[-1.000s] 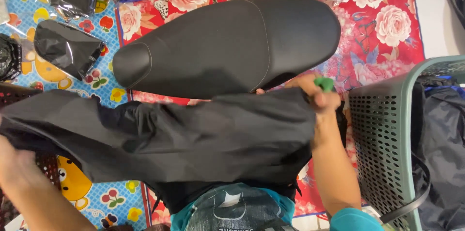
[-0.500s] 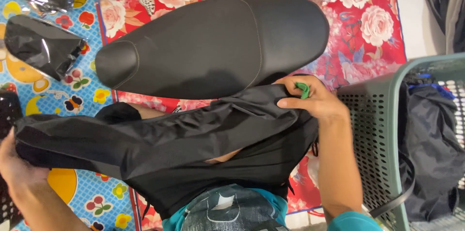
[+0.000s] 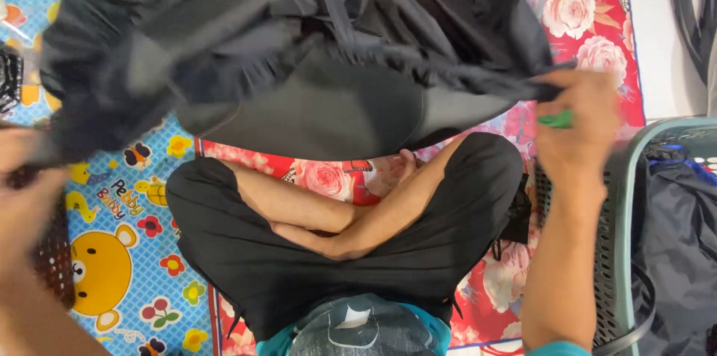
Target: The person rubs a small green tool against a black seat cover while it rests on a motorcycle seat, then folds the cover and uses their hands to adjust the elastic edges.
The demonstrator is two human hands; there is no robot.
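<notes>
A black fabric cover (image 3: 299, 42) with a gathered elastic edge is stretched out above a black motorbike seat (image 3: 328, 113), hiding most of it. My left hand (image 3: 26, 177), blurred at the left edge, grips one end of the cover. My right hand (image 3: 575, 124) grips the other end, together with a small green object (image 3: 556, 119). The cover hangs between my hands above my crossed legs (image 3: 336, 229) in black shorts.
I sit on a red rose-patterned mat (image 3: 590, 20) and a blue cartoon-print mat (image 3: 119, 251). A grey-green plastic basket (image 3: 620, 251) holding dark fabric stands at the right. White tiled floor lies at the far right. A dark mesh object is at the left edge.
Both hands have lifted the cover up from my lap and forward over the seat. The seat, plainly visible before, is now mostly hidden under the fabric.
</notes>
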